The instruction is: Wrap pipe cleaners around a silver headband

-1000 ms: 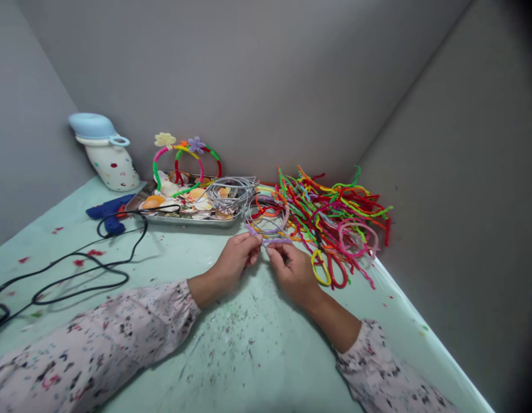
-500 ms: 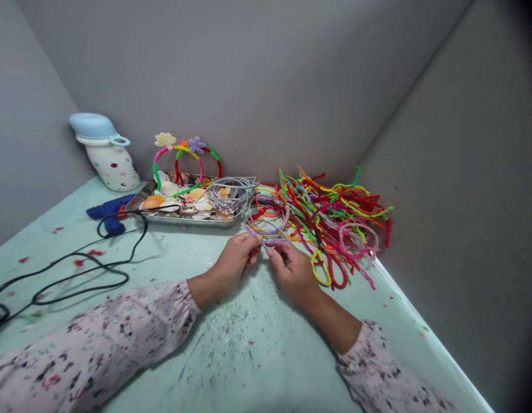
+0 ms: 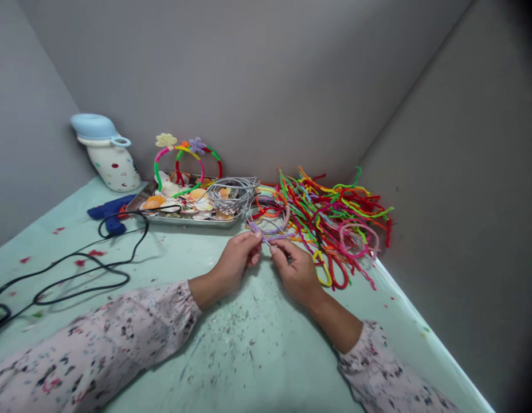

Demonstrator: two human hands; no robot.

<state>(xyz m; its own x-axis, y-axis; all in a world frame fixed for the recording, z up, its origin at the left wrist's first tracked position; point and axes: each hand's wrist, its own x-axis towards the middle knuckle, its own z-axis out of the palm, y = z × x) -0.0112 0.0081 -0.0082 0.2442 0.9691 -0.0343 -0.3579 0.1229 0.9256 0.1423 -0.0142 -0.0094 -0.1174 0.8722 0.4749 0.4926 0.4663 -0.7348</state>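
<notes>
Between the thumb and fingers of my left hand [image 3: 238, 259] is a fuzzy purple pipe cleaner [image 3: 255, 228], pinched near its left end. Its other stretch runs to the right, just past the fingertips of my right hand [image 3: 295, 269]. Right thumb and forefinger are closed on a thin pale strand that looks like silver wire; its exact course is hidden by the fingers. Both hands hover close together above the table, in front of a loop of thin wire [image 3: 247, 215].
A tray [image 3: 192, 221] holds shell-like pieces and coiled silver wire [image 3: 234, 192]; two flower-topped rings [image 3: 155, 166] stand there. Colourful pipe cleaners [image 3: 335, 206] heap up at right, with scissors [image 3: 339, 274]. Left are a blue glue gun [image 3: 111, 209], its black cord [image 3: 85, 256] and a bottle [image 3: 113, 166].
My fingertips have moved slightly apart, and my right hand has shifted a little to the right. More of the purple pipe cleaner shows above my left thumb.
</notes>
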